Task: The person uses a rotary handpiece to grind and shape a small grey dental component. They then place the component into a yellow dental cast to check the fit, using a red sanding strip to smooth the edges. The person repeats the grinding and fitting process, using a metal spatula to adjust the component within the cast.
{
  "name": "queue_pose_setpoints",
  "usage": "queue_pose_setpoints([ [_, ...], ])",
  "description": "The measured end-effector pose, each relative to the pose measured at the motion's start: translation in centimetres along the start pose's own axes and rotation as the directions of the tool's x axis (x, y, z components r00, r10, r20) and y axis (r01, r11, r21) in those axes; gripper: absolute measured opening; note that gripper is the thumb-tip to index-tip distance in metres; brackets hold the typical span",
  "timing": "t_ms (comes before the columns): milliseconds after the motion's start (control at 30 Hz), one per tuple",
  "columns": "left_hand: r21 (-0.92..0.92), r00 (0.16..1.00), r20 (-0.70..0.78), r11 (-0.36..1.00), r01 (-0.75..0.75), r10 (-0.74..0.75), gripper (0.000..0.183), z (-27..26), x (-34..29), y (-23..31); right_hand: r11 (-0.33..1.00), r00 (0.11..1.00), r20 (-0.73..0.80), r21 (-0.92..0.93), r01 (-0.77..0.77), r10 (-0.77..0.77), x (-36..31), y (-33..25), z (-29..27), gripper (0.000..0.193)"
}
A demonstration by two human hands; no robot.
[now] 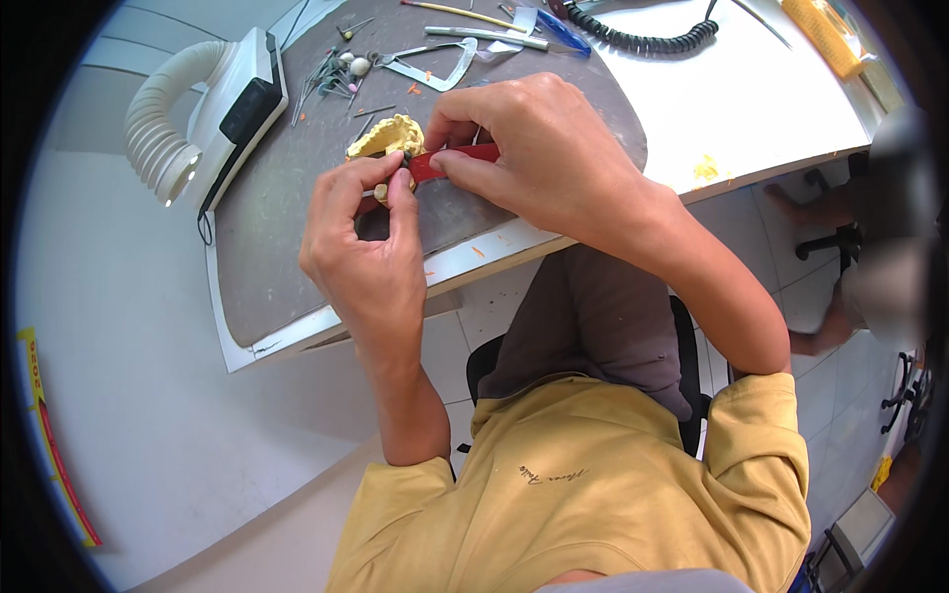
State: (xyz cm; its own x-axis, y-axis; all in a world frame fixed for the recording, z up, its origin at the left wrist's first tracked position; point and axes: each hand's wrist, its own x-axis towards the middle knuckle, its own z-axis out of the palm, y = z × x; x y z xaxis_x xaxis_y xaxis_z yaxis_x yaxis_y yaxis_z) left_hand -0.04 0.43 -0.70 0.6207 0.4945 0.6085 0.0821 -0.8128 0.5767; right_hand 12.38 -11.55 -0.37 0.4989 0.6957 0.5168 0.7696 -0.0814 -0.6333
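Note:
My left hand is closed, thumb and forefinger pinching a small dark green piece. A yellowish stub shows beneath these fingers; whether it joins the green piece I cannot tell. My right hand grips a flat red strip between thumb and bent fingers. The strip's left end meets the green piece at my left fingertips. Just beyond the fingers, a yellow plaster dental cast with a curved row of teeth rests on the grey mat.
A white suction unit with a ribbed hose stands at left. Small rotary burs, a metal caliper and a pen-like silver tool lie at the back. A black coiled cord crosses the back right. Another person sits at far right.

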Motion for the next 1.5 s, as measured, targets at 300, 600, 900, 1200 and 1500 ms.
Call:
queue_pose_setpoints([
  [300,0.028,0.995,0.004,0.995,0.096,-0.096,0.009,0.06,0.13,0.43,1.0,1.0,-0.019,0.026,0.0,0.0,0.1,-0.06,0.18,0.014],
  [600,0.087,0.996,0.081,0.996,0.029,-0.036,0.011,-0.49,0.56,0.23,1.0,0.999,0.029,-0.004,-0.015,0.015,0.04,-0.08,0.05,0.015],
  [900,0.03,0.997,0.06,0.998,0.055,-0.057,0.009,-0.44,0.56,0.13,1.0,1.0,-0.024,0.014,0.017,-0.017,0.16,-0.02,0.32,0.014],
  [1200,0.016,0.992,0.082,0.995,0.1,-0.101,0.01,-0.47,0.59,-0.03,0.999,1.0,-0.009,-0.039,0.012,-0.013,0.21,-0.06,0.33,0.012],
  [1500,0.046,0.996,0.02,0.995,0.088,-0.089,0.011,-0.42,0.07,0.02,1.0,1.0,0.006,-0.023,-0.001,0.002,0.25,-0.48,0.09,0.011],
])
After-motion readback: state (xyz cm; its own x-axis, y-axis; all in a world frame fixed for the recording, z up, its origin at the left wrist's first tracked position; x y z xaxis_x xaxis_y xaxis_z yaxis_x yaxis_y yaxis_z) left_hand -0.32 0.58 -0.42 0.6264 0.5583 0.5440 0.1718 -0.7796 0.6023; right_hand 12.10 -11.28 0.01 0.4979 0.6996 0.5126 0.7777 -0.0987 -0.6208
